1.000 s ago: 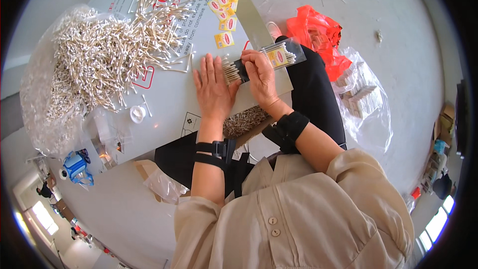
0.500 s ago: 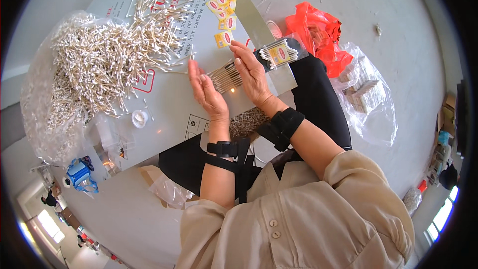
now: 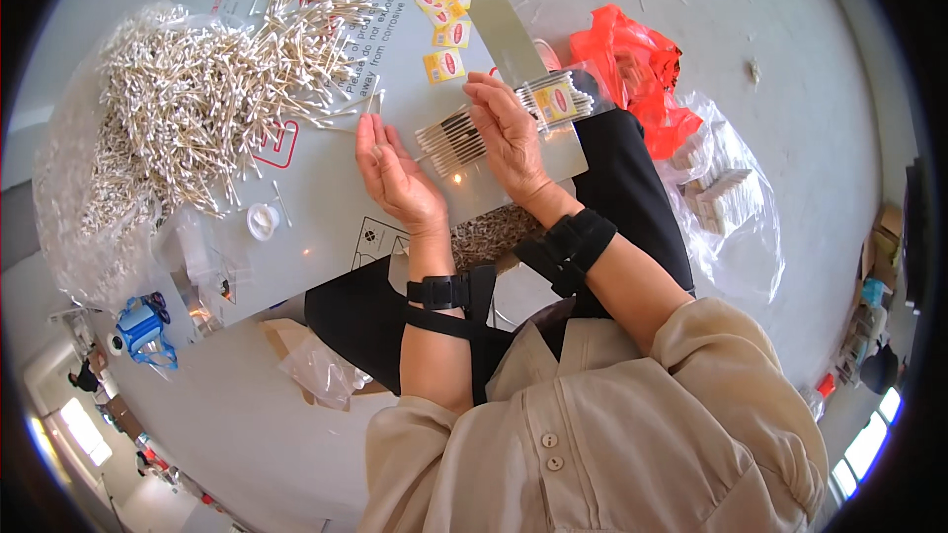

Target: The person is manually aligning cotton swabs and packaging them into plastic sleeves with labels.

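A flat row of cotton swabs (image 3: 451,145) lies side by side on the sheet-covered table, between my two hands. My left hand (image 3: 399,181) is just left of the row, palm turned inward and fingers stretched out, holding nothing. Over the row's right end, my right hand (image 3: 510,143) has its fingers extended and slightly bent; it hides part of the swabs there. Right beyond it is a clear packet of swabs (image 3: 583,91) with a yellow card label (image 3: 555,102). At the left spreads a big heap of loose swabs (image 3: 197,104), partly in a clear plastic bag (image 3: 61,173).
Several yellow cards (image 3: 444,65) lie at the table's far side. A small round white tub (image 3: 263,221) sits near the heap. Blue goggles or a mask (image 3: 146,333) hang by the left corner. On the right are a red bag (image 3: 632,64) and a clear bag of white packs (image 3: 726,199).
My left hand has drawn back leftward from the swab row, baring its left tips. My right hand has shifted slightly right. The whole view has tilted a little.
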Demonstrator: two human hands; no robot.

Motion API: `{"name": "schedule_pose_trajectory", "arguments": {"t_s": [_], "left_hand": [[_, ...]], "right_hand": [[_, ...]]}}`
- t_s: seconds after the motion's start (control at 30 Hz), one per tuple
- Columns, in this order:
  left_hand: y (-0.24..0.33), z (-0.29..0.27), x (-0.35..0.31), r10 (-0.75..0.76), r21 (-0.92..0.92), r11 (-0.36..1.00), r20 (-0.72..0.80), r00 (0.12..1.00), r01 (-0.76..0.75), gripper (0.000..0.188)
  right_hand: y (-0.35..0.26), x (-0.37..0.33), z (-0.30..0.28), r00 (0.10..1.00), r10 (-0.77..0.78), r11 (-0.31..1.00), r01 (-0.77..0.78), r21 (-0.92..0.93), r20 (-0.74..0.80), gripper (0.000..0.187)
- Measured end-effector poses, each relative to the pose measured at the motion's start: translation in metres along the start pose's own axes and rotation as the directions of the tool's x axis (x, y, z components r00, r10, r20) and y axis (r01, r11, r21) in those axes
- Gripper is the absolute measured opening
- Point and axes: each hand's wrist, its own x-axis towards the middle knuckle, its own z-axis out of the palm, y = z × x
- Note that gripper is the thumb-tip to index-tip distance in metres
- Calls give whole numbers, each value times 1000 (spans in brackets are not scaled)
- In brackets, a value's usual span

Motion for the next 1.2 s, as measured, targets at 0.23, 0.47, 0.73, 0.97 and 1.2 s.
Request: {"name": "schedule_pose_trajectory", "arguments": {"t_s": [0.23, 0.47, 0.73, 0.97, 1.2], "left_hand": [[-2, 9, -10, -48, -108, 993, -32, 998, 44, 56], [-5, 11, -9, -37, -115, 993, 10, 999, 38, 59], [-4, 14, -6, -50, -89, 995, 26, 998, 52, 60], [-4, 10, -2, -53, -113, 992, 74, 996, 61, 62], [-2, 11, -1, -54, -84, 995, 45, 998, 57, 62]], "right_hand": [[5, 6, -8, 998, -55, 997, 54, -50, -34, 18], [3, 4, -4, 997, -72, 997, 71, -22, -4, 19], [7, 3, -1, 998, -61, 986, 64, -154, 21, 33], [13, 4, 1, 991, -131, 950, 135, -281, 34, 41], [5, 8, -5, 999, -25, 1000, 26, -18, 35, 34]]}}
